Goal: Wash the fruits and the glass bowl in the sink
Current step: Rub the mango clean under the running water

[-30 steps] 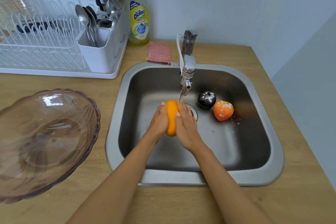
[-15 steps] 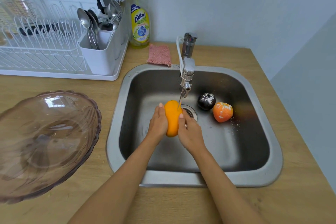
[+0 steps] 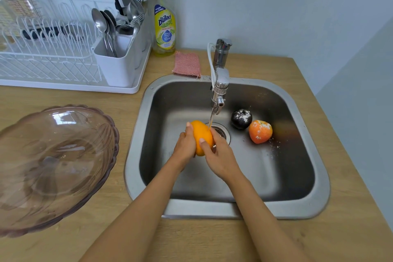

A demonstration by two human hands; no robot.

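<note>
1. A plain orange-yellow fruit [image 3: 202, 136] is seen at the centre of the frame.
2. A near-black fruit [image 3: 241, 118] dusted with white patches is shown right of centre.
3. An orange-red fruit [image 3: 260, 131] speckled with white is seen just beside it.
4. The sink [image 3: 297, 204] is coloured grey steel.
5. A clear bowl [image 3: 53, 166] with a pinkish-brown tint and ribbed pattern is seen at the left.
6. The counter [image 3: 340, 236] is finished in light wood grain.
7. A pink woven cloth [image 3: 187, 64] is seen at upper centre.
8. A yellow-labelled bottle [image 3: 164, 27] with green and blue marks is shown beside a white rack [image 3: 53, 64].
</note>
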